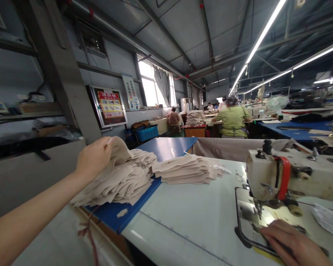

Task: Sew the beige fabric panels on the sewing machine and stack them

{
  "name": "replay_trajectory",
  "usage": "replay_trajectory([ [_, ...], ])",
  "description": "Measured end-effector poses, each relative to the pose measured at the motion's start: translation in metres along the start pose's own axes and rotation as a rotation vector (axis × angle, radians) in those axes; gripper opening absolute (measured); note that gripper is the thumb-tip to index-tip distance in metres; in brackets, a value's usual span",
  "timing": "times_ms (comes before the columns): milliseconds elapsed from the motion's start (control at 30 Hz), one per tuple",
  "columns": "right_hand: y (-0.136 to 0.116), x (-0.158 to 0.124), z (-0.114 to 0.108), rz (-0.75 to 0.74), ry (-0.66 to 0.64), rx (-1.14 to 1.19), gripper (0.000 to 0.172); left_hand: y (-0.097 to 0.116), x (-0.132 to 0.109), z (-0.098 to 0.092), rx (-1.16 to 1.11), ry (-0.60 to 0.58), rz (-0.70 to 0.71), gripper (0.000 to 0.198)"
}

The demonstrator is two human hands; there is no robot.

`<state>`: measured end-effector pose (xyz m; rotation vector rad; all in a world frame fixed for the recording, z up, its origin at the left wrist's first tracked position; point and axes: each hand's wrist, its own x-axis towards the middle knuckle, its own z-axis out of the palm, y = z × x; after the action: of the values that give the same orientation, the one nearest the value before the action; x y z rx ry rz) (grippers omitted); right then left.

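My left hand (96, 157) pinches the edge of a beige fabric piece (120, 147), which curls up from a loose heap of cut fabric pieces (124, 184). That heap lies on a blue board (113, 214) at the left. Beside it, a neater stack of the same beige pieces (188, 170) rests on the pale table. My right hand (294, 240) lies at the needle area of a sewing machine (266, 177), just below the lit needle. Its fingers are close together and bent down; whatever they may hold is hidden.
A printed ruler scale (180, 236) runs along the table's front (199, 210). Clear plastic (329, 220) lies right of the machine. Beyond the table are a blue crate (147, 133), a person in a green top (233, 120) and another fabric stack (195, 118).
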<state>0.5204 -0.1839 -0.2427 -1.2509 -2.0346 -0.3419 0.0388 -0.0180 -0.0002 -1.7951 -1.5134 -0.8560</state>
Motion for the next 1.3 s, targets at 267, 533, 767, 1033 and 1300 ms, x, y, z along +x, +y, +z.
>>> replay_trajectory([
  [267,-0.009,0.002,-0.002,0.215,-0.153,0.095,0.027,0.119,-0.080,0.032,-0.282,-0.189,0.520,0.043],
  [533,-0.016,0.012,-0.009,0.305,-0.211,0.088,0.026,0.241,-0.193,0.063,-0.465,-0.378,0.888,0.042],
  [767,-0.014,0.014,-0.010,0.305,-0.207,0.077,0.020,0.247,-0.169,0.070,-0.745,-0.491,0.718,0.045],
  [1033,-0.028,0.020,-0.014,0.163,-0.206,0.098,0.022,0.245,-0.176,0.103,-0.539,-0.788,0.823,0.054],
  [1300,-0.031,0.019,-0.008,0.058,-0.317,-0.007,0.017,0.291,-0.166,0.116,-0.487,-0.784,0.789,0.054],
])
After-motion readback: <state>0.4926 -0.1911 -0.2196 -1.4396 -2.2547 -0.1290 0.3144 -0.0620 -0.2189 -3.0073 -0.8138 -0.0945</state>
